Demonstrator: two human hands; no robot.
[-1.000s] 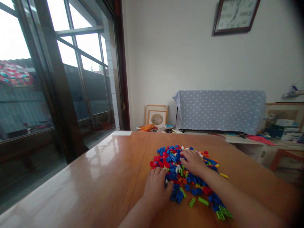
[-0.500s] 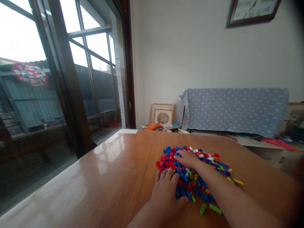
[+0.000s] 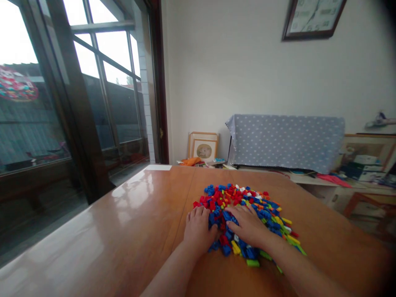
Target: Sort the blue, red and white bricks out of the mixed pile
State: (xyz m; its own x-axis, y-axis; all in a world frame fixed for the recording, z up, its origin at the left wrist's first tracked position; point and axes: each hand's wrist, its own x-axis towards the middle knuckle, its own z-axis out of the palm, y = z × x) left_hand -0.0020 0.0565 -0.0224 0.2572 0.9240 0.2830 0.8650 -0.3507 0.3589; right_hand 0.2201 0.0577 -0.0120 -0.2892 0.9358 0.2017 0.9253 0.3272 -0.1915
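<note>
A heap of small plastic building bricks (image 3: 272, 214) in red, blue, yellow, green, orange and white is spread over the wooden table (image 3: 148, 231). My left hand (image 3: 199, 229) rests against the heap's left edge, fingers stretched forward and thumb turned toward the blue bricks. On top of the heap lies my right hand (image 3: 247, 225), palm down with its fingers spread over blue bricks. Neither hand grips a brick that I can make out. The bricks directly under my palms are hidden.
A white sheet (image 3: 158, 167) lies at the table's far left corner. Beyond the table stand a framed picture (image 3: 204, 150) and a long object under a dotted blue cloth (image 3: 287, 142). A glass door (image 3: 105, 90) is at left; a clock (image 3: 314, 18) hangs on the wall.
My right hand has drawn back toward me over the heap, and my left hand has shifted slightly forward. Bricks near the front have been moved about. The camera has turned slightly right.
</note>
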